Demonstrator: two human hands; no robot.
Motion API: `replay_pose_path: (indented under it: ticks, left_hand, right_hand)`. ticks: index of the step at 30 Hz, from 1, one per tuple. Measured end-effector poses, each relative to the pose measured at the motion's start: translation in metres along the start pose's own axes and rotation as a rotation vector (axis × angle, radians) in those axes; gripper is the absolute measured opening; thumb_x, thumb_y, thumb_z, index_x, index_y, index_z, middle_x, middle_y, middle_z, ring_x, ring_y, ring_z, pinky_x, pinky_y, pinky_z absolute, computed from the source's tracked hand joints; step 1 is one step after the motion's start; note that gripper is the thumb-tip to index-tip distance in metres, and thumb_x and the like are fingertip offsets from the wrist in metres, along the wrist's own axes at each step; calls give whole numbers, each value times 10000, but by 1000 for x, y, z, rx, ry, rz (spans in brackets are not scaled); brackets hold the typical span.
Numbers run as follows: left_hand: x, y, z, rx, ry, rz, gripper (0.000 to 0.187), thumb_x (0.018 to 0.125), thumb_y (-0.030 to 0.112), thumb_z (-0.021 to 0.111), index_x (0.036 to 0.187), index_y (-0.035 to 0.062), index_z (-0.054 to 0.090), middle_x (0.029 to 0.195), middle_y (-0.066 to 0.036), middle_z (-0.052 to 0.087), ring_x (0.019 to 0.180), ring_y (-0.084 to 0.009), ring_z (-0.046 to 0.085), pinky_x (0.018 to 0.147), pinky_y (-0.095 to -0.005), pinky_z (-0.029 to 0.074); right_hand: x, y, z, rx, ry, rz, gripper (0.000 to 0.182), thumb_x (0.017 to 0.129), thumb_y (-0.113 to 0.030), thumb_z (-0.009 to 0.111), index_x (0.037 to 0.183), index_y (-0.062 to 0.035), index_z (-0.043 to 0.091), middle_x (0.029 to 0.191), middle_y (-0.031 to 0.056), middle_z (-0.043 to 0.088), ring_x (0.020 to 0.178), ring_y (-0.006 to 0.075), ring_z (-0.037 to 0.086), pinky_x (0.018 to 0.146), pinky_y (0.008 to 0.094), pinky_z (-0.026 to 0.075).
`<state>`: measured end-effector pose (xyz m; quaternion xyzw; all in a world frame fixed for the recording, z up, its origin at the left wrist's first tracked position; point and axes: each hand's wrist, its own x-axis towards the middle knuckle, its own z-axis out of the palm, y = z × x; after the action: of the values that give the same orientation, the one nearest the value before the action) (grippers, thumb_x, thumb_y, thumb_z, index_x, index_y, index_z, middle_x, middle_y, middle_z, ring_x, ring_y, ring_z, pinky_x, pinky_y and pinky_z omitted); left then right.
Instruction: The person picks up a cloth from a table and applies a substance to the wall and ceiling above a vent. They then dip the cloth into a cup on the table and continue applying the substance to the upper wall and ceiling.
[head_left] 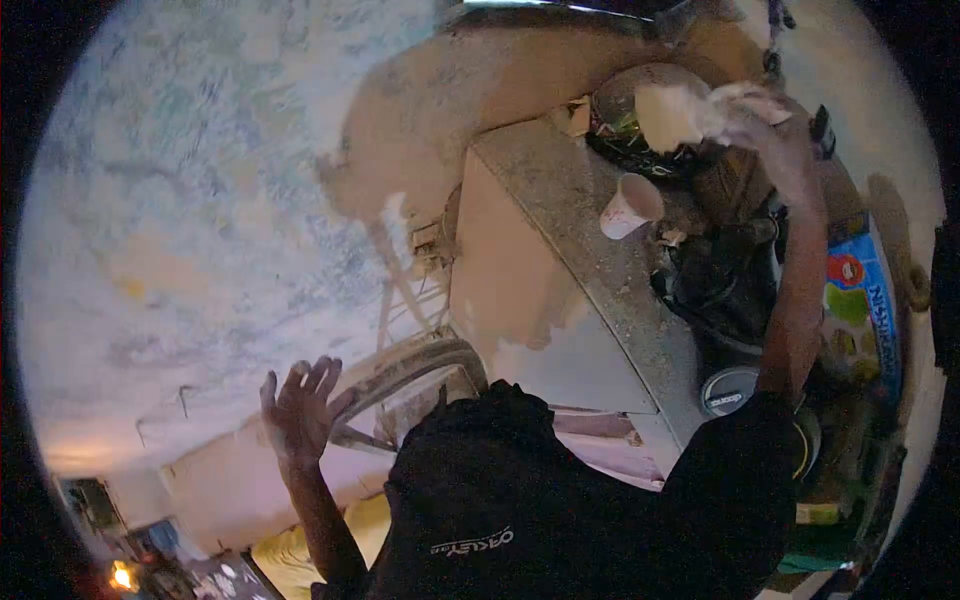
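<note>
High on the right, my right hand [765, 125] is stretched out and smeared by motion. Its fingers close on a pale, cream-coloured flat piece [670, 115], whose kind I cannot make out. Behind and below that piece sits a round, dark container [628, 145] with shiny black plastic at its rim. A white paper cup [632, 207] with reddish marks stands tilted in view on the dusty top of a pale cabinet [540, 190]. My left hand [303, 405] is raised at the lower left, fingers spread and holding nothing, near a dusty chair frame [410, 385].
A black bag [725, 275] lies below my right forearm, beside a round lid [730, 390]. A blue printed package [870, 310] stands at the far right. A patchy, pale wall [220, 200] fills the left side. Yellow fabric [310, 545] shows at the bottom left.
</note>
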<state>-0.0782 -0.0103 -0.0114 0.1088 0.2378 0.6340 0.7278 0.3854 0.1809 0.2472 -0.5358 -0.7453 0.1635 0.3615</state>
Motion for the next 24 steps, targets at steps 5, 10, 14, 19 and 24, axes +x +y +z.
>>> replay_pose_path:
  ticks: [5, 10, 14, 19, 24]
  left_hand:
    - [-6, 9, 16, 647, 314, 47, 354, 846, 394, 465, 934, 67, 568, 1022, -88, 582, 990, -232, 543, 674, -349, 461]
    - [13, -6, 14, 1345, 260, 378, 178, 810, 203, 563, 910, 57, 588, 852, -32, 605, 710, -114, 559, 582, -247, 438]
    - [16, -30, 27, 1510, -12, 276, 188, 766, 206, 632, 887, 67, 598, 781, -47, 619, 680, -160, 584, 567, -300, 463]
    - [9, -49, 63, 2033, -124, 608, 417, 716, 483, 635, 779, 78, 559, 606, -128, 571, 555, -343, 559, 484, -415, 440]
    - [12, -48, 51, 2014, -108, 526, 418, 693, 481, 660, 784, 82, 574, 616, -134, 585, 564, -347, 566, 484, -413, 435]
  right_hand:
    - [-14, 37, 18, -563, -31, -50, 158, 733, -149, 606, 817, -20, 639, 766, 65, 629, 676, 142, 599, 624, 258, 483]
    - [-9, 116, 51, -440, -161, -136, 249, 712, -212, 627, 840, 1, 617, 809, 132, 613, 709, 215, 591, 672, 354, 467]
    - [1, 117, 69, -838, -206, -37, 280, 712, -242, 641, 801, 15, 576, 810, 156, 538, 779, 253, 538, 709, 393, 430]
    - [-1, 165, 88, -657, -127, 28, 235, 697, -190, 627, 663, 17, 520, 665, 143, 470, 638, 242, 500, 606, 419, 398]
    - [8, 273, 107, -548, -112, -46, 165, 713, -142, 591, 653, 8, 556, 607, 128, 496, 562, 252, 512, 559, 394, 414]
